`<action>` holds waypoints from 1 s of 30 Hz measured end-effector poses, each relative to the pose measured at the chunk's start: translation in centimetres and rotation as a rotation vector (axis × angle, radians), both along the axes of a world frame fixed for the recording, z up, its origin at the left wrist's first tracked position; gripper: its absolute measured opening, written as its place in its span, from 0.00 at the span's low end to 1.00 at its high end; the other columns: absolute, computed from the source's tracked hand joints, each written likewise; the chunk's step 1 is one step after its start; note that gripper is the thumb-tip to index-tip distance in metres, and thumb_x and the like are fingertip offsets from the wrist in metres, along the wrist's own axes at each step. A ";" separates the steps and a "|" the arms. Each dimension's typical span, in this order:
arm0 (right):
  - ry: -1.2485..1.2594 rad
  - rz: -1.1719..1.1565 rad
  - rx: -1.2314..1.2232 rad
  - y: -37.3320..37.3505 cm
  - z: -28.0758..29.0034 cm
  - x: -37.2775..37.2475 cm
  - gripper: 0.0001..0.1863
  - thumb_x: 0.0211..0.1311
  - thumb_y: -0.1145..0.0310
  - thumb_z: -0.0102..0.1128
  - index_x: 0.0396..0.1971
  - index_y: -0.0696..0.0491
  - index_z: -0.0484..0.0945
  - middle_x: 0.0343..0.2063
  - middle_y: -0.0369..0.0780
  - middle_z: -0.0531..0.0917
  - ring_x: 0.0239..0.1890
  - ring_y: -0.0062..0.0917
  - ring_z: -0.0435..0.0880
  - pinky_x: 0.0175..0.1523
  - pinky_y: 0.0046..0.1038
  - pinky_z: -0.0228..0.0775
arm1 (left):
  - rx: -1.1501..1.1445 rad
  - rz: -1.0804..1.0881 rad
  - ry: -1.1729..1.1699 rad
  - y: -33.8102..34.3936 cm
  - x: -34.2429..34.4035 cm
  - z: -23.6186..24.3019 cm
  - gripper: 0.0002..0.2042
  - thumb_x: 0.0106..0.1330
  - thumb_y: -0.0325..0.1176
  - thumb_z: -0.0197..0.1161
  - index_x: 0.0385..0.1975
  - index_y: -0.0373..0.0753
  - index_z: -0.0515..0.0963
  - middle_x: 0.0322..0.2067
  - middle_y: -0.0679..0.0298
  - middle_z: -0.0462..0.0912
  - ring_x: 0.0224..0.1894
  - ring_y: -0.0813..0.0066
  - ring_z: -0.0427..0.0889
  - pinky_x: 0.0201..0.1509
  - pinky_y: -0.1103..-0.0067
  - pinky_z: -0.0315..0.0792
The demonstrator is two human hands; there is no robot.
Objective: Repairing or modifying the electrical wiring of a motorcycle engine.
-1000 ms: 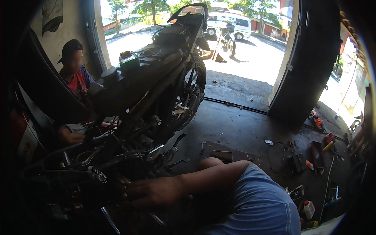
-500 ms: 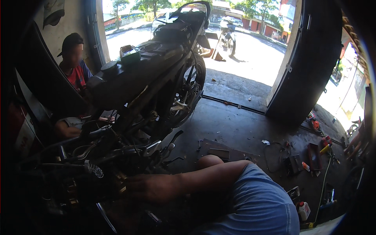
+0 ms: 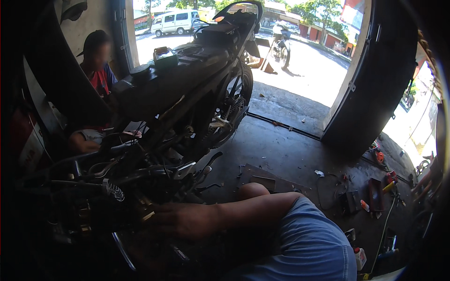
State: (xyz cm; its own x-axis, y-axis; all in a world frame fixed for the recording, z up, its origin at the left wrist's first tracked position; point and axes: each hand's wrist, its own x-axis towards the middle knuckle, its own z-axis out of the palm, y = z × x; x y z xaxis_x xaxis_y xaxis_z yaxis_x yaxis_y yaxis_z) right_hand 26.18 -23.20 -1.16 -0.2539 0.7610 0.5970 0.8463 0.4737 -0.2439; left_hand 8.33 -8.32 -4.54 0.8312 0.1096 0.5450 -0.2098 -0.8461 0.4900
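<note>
My right hand [image 3: 190, 220] reaches from the right into the dark lower part of a partly stripped motorcycle frame [image 3: 126, 175]. Its back shows, while its fingertips fade into shadow beside a brass-coloured metal part [image 3: 148, 215]. Whether the fingers grip that part or only touch it, I cannot make out. A coil spring [image 3: 114, 191] sits just above and left of the hand, and a shiny metal tube [image 3: 123, 251] slants below it. My left hand does not show; the lower left is very dark.
Behind stands a second motorcycle [image 3: 183, 75] with a small green box [image 3: 165, 57] on it. A person [image 3: 96, 70] sits beyond it at left. Tools, a dark red tray [image 3: 375, 194] and a white bottle [image 3: 360, 258] lie on the floor at right. A black door [image 3: 370, 84] borders the doorway.
The whole view has shifted slightly, so the surroundings sit a little further right. A white van outside has come into clearer sight. My right hand stays at the same metal part.
</note>
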 end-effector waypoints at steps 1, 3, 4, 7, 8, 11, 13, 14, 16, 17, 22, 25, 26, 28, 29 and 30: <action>0.015 0.027 -0.009 0.1 0.4 -0.4 0.26 0.55 0.66 0.60 0.53 0.64 0.75 0.54 0.56 0.76 0.63 0.50 0.72 0.73 0.49 0.59 | -0.009 0.027 0.015 -0.3 -0.7 0.8 0.14 0.65 0.29 0.67 0.47 0.29 0.79 0.34 0.56 0.80 0.36 0.67 0.81 0.42 0.74 0.76; 0.066 -0.050 -0.013 -0.3 0.9 -0.6 0.27 0.54 0.66 0.60 0.53 0.66 0.75 0.54 0.56 0.76 0.63 0.51 0.73 0.71 0.47 0.62 | 0.055 0.084 0.040 -0.4 -1.2 2.4 0.16 0.61 0.28 0.67 0.48 0.34 0.78 0.36 0.59 0.84 0.42 0.66 0.85 0.43 0.74 0.79; 0.088 -0.040 -0.019 -0.3 0.8 -0.5 0.27 0.54 0.66 0.60 0.53 0.66 0.75 0.54 0.56 0.76 0.63 0.51 0.73 0.71 0.47 0.62 | 0.050 0.093 0.063 -0.6 -1.1 2.4 0.16 0.61 0.28 0.67 0.48 0.34 0.78 0.36 0.59 0.84 0.42 0.66 0.85 0.43 0.74 0.79; 0.108 -0.039 -0.029 -0.3 0.7 -0.3 0.29 0.55 0.68 0.59 0.57 0.64 0.73 0.55 0.55 0.76 0.62 0.51 0.73 0.70 0.46 0.64 | 0.083 0.300 0.023 -1.6 -0.6 1.1 0.15 0.58 0.29 0.70 0.45 0.34 0.80 0.37 0.57 0.84 0.44 0.67 0.85 0.46 0.72 0.79; 0.066 -0.035 -0.050 -0.5 1.0 -0.1 0.30 0.57 0.68 0.59 0.61 0.63 0.71 0.56 0.54 0.76 0.61 0.50 0.74 0.70 0.46 0.65 | -0.122 0.208 0.043 -1.6 -0.3 0.8 0.13 0.60 0.29 0.69 0.43 0.34 0.81 0.37 0.56 0.84 0.43 0.66 0.85 0.46 0.71 0.79; 0.065 -0.076 -0.017 -0.8 1.2 0.8 0.28 0.53 0.69 0.62 0.56 0.60 0.75 0.48 0.50 0.79 0.53 0.45 0.78 0.63 0.44 0.70 | -0.318 0.040 0.122 -1.2 0.8 1.6 0.12 0.61 0.28 0.69 0.44 0.34 0.82 0.40 0.53 0.87 0.44 0.56 0.88 0.49 0.66 0.80; -0.039 -0.093 0.015 -0.6 1.8 0.9 0.21 0.49 0.68 0.64 0.45 0.58 0.78 0.40 0.45 0.78 0.46 0.43 0.79 0.57 0.43 0.73 | -0.216 0.042 0.129 -1.2 0.9 2.0 0.09 0.62 0.27 0.69 0.41 0.34 0.84 0.37 0.53 0.88 0.40 0.56 0.89 0.45 0.68 0.81; -0.048 -0.086 0.037 -0.5 1.6 1.0 0.19 0.47 0.68 0.65 0.41 0.58 0.78 0.38 0.44 0.77 0.45 0.42 0.79 0.55 0.42 0.73 | -0.223 0.066 0.089 -1.4 1.3 2.0 0.08 0.61 0.26 0.70 0.38 0.34 0.85 0.35 0.54 0.88 0.38 0.58 0.89 0.43 0.69 0.81; -0.027 -0.039 0.073 -0.2 1.6 0.7 0.17 0.44 0.69 0.67 0.37 0.57 0.78 0.37 0.43 0.77 0.43 0.41 0.79 0.52 0.42 0.74 | -0.213 0.135 0.069 -1.7 1.0 2.4 0.07 0.60 0.26 0.71 0.36 0.35 0.86 0.33 0.55 0.88 0.36 0.59 0.89 0.41 0.71 0.82; -0.012 -0.046 0.013 -0.1 1.7 0.6 0.16 0.47 0.72 0.65 0.39 0.59 0.78 0.38 0.44 0.78 0.44 0.41 0.80 0.52 0.40 0.75 | -0.220 0.151 0.025 -1.7 0.8 2.6 0.06 0.58 0.27 0.73 0.34 0.35 0.86 0.31 0.57 0.88 0.34 0.61 0.89 0.39 0.71 0.81; 0.082 -0.048 -0.072 0.3 1.9 0.1 0.14 0.50 0.77 0.65 0.39 0.59 0.77 0.37 0.45 0.78 0.41 0.41 0.80 0.46 0.39 0.76 | -0.144 0.200 -0.079 -1.4 0.4 2.6 0.08 0.53 0.27 0.78 0.27 0.37 0.84 0.24 0.61 0.85 0.29 0.67 0.87 0.32 0.72 0.78; 0.288 -0.117 -0.125 0.2 2.3 -0.4 0.12 0.52 0.78 0.66 0.38 0.58 0.78 0.36 0.45 0.78 0.40 0.41 0.80 0.43 0.39 0.76 | -0.171 0.181 -0.136 -1.4 0.3 2.4 0.10 0.52 0.27 0.79 0.24 0.38 0.81 0.22 0.63 0.83 0.25 0.69 0.85 0.29 0.73 0.76; 0.343 -0.136 -0.172 0.1 2.5 -0.1 0.11 0.54 0.78 0.66 0.38 0.58 0.79 0.35 0.45 0.78 0.39 0.42 0.81 0.42 0.39 0.76 | -0.193 0.164 -0.173 -1.5 0.3 2.5 0.10 0.52 0.26 0.80 0.24 0.37 0.80 0.23 0.63 0.84 0.25 0.70 0.85 0.29 0.74 0.76; 0.396 -0.152 -0.213 0.1 2.5 0.4 0.10 0.55 0.78 0.66 0.38 0.57 0.79 0.34 0.45 0.78 0.38 0.43 0.81 0.41 0.40 0.75 | -0.209 0.147 -0.213 -1.4 0.1 2.6 0.11 0.52 0.25 0.80 0.23 0.37 0.80 0.23 0.62 0.85 0.26 0.72 0.86 0.30 0.76 0.76; 0.421 -0.241 -0.133 0.1 2.3 0.7 0.09 0.56 0.78 0.66 0.38 0.57 0.79 0.34 0.45 0.78 0.36 0.42 0.82 0.40 0.39 0.75 | -0.311 0.115 -0.197 -1.3 0.0 2.7 0.11 0.53 0.24 0.80 0.25 0.36 0.80 0.25 0.62 0.86 0.26 0.74 0.86 0.30 0.78 0.77; 0.445 -0.323 -0.053 0.2 2.2 1.1 0.09 0.56 0.79 0.66 0.38 0.57 0.80 0.33 0.45 0.78 0.35 0.42 0.82 0.39 0.39 0.75 | -0.412 0.088 -0.182 -1.3 -0.3 2.8 0.11 0.53 0.24 0.80 0.26 0.35 0.80 0.26 0.62 0.86 0.27 0.77 0.86 0.31 0.79 0.78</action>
